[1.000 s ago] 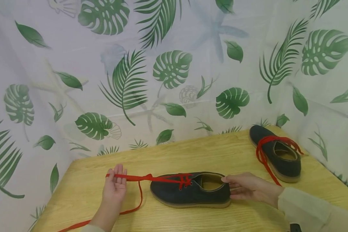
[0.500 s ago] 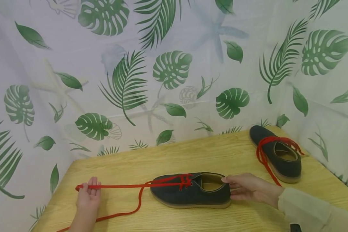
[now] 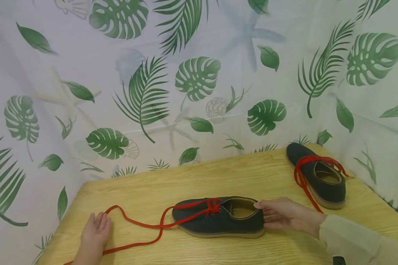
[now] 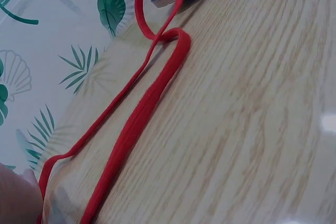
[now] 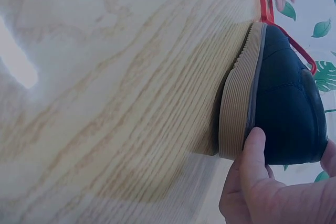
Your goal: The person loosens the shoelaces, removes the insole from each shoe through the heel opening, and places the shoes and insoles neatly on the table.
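A dark navy shoe (image 3: pixel 219 224) with a tan sole lies on its sole, toe to the left. Red shoelaces (image 3: pixel 137 222) run from its eyelets leftward over the toe and cross on the table. My right hand (image 3: pixel 282 215) grips the shoe's heel; in the right wrist view, its fingers (image 5: pixel 254 156) press the back of the shoe (image 5: pixel 289 98). At the table's left, my left hand (image 3: pixel 96 232) has loosely extended fingers beside one slack lace. That lace passes behind the fingertips, where its end is hidden. The left wrist view shows the lace (image 4: pixel 100 121) running down to the hand (image 4: pixel 18 198).
A second navy shoe (image 3: pixel 331 189) with loosely gathered red laces (image 3: pixel 313 159) sits at the table's far right. The wooden table (image 3: pixel 192 176) meets a leaf-patterned cloth (image 3: pixel 172 92) at its back and sides. Another lace length (image 3: pixel 129 245) trails along the front left.
My left hand has moved left and toward the front, drawing the lace out straight; the lace has since gone slack and curved. The right hand and shoe have stayed in place.
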A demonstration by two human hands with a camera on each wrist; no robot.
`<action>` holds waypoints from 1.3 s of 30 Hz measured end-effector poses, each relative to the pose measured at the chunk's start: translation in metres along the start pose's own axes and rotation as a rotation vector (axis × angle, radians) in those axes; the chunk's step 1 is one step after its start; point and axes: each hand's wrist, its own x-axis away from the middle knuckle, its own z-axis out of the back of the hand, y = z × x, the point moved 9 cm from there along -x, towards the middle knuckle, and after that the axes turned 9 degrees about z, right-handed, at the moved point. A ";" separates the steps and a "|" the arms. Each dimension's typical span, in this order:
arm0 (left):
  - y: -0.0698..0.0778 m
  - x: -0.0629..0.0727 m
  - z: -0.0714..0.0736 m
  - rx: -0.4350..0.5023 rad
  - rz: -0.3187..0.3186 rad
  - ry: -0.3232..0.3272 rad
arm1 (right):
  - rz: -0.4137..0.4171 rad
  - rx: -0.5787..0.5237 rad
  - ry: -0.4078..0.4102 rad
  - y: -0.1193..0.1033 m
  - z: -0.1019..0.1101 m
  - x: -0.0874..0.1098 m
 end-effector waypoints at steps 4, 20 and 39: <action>-0.009 -0.001 -0.017 -0.046 -0.013 -0.091 | -0.003 0.003 0.006 0.000 0.000 0.000; -0.090 0.004 -0.076 -0.626 0.060 -0.358 | -0.011 0.004 0.010 0.000 0.000 0.000; -0.173 0.009 -0.112 -1.529 -0.201 -0.469 | -0.007 -0.005 0.009 -0.001 -0.001 0.003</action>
